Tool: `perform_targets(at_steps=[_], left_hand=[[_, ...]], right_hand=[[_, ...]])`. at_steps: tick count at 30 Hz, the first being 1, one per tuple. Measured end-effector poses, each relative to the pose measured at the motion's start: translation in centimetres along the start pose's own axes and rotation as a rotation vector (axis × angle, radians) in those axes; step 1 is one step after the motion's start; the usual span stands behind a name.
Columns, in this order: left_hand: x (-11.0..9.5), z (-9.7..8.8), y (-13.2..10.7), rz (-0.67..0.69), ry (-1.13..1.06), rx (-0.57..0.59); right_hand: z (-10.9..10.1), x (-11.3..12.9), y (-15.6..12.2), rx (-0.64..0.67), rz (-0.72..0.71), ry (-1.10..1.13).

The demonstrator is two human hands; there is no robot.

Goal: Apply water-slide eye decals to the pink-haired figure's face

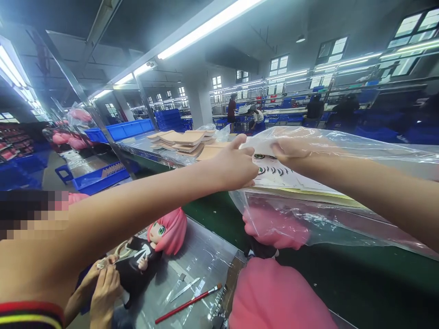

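My left hand [235, 165] reaches across to the left edge of a clear plastic bag [329, 224], its fingers curled there. Inside the bag lie flat decal sheets [274, 172] printed with green eyes and dark lash marks. My right hand [291, 150] is under the film, over the sheets, with its fingers bent and pressed together on what looks like a sheet's edge. Its fingertips are partly hidden by glare. Below the bag, a pink-haired figure [274, 226] shows partly through the plastic. Another pink figure head [270, 297] is close in front.
A co-worker's hands [106, 283] work at a doll in black [140, 260] at the lower left. A red brush [188, 304] and a thin blade-like tool [185, 289] lie on the film-covered table [202, 256]. Tan stacked pieces [185, 138] and blue bins [126, 131] stand behind.
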State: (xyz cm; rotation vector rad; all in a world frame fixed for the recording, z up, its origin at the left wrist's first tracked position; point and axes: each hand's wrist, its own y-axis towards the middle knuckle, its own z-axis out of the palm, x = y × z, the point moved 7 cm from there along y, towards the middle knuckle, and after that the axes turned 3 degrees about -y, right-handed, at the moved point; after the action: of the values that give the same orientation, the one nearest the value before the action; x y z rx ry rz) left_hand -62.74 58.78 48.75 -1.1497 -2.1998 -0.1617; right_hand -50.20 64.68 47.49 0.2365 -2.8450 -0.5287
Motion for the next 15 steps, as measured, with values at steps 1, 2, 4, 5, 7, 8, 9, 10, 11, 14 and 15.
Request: perform_targets(at_steps=[1, 2, 4, 5, 7, 8, 9, 10, 11, 14, 15], left_hand=[[-0.1, -0.1, -0.1, 0.008, 0.009, -0.003], [-0.3, -0.1, -0.1, 0.017, 0.027, -0.005], [-0.4, 0.0, -0.1, 0.032, 0.077, -0.012], [-0.4, 0.0, -0.1, 0.037, 0.105, -0.024], [0.0, -0.5, 0.0, 0.043, 0.151, -0.080], [0.3, -1.0, 0.0, 0.035, 0.181, -0.122], [0.7, -1.6, 0.0, 0.022, 0.218, -0.162], [1.1, -2.1, 0.0, 0.005, 0.258, -0.193], [1.5, -2.7, 0.0, -0.012, 0.294, -0.216], [2.1, -3.8, 0.0, -0.040, 0.342, -0.245], [2.1, -3.9, 0.0, -0.050, 0.344, -0.254]], right_hand=[[0.2, 0.1, 0.0, 0.020, 0.005, -0.017], [0.3, 0.3, 0.0, 0.042, 0.006, -0.035], [0.3, 1.2, -0.2, 0.075, -0.028, -0.056], [0.2, 1.6, -0.5, 0.091, -0.050, -0.061], [0.0, 2.3, -1.3, 0.117, -0.085, -0.056], [-0.1, 2.4, -1.7, 0.124, -0.090, -0.029], [-0.3, 2.4, -2.2, 0.126, -0.091, 0.017], [-0.4, 2.4, -2.6, 0.113, -0.093, 0.074], [-0.6, 2.3, -3.0, 0.091, -0.104, 0.126], [-1.2, 2.4, -3.4, -0.002, -0.158, 0.124], [-1.2, 2.4, -3.3, -0.015, -0.157, 0.059]])
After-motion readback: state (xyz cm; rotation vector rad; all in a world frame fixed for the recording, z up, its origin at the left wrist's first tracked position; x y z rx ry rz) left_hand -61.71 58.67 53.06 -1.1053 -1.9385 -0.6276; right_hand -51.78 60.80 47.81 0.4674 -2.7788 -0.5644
